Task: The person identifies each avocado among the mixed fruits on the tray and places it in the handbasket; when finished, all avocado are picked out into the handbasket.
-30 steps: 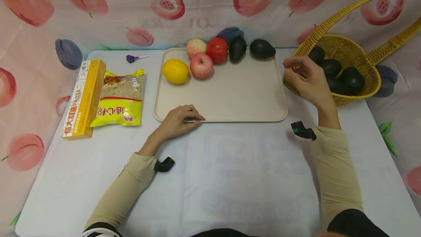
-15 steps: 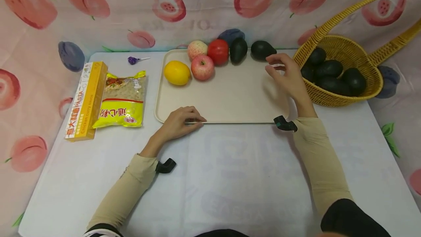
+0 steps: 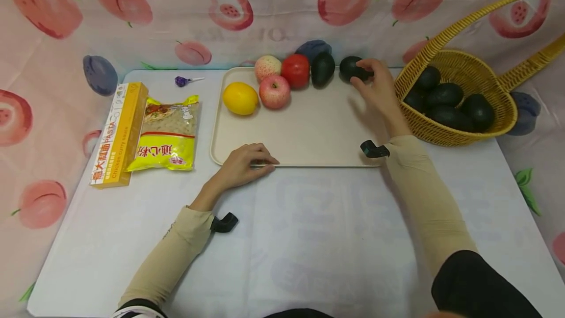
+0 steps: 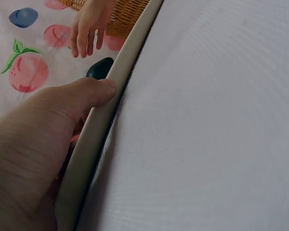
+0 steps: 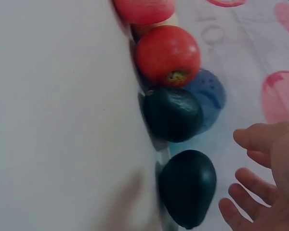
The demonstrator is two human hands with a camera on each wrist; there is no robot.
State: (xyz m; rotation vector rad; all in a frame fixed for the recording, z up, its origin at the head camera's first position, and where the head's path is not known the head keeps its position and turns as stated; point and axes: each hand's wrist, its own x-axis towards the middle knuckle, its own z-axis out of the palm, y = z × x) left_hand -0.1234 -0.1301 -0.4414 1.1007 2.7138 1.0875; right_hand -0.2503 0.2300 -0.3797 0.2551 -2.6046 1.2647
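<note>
My left hand (image 3: 247, 163) pinches the front rim of a beige tray (image 3: 318, 134), its thumb (image 4: 98, 91) against the edge in the left wrist view. Over the tray's back right corner reaches my right hand (image 3: 379, 87), fingers parted and slightly bent around the near side of a dark avocado (image 3: 350, 67). A gap shows between that hand and the avocado (image 5: 188, 188) in the right wrist view. Beside it lies a second avocado (image 3: 322, 69), then a tomato (image 3: 295, 71), a pink apple (image 3: 274, 92), a pale speckled fruit (image 3: 267, 67) and a lemon (image 3: 240, 98).
A yellow wicker basket (image 3: 434, 127) with a tall handle stands right of the tray, holding several avocados (image 3: 443, 94). On the left are a pasta box (image 3: 121, 136), a yellow bag of macaroni (image 3: 165, 136) and a purple lollipop (image 3: 182, 81). A fruit-print cloth hangs behind.
My right hand has moved left from the basket's edge to the avocado at the tray's back right corner. The left hand keeps its place on the tray rim.
</note>
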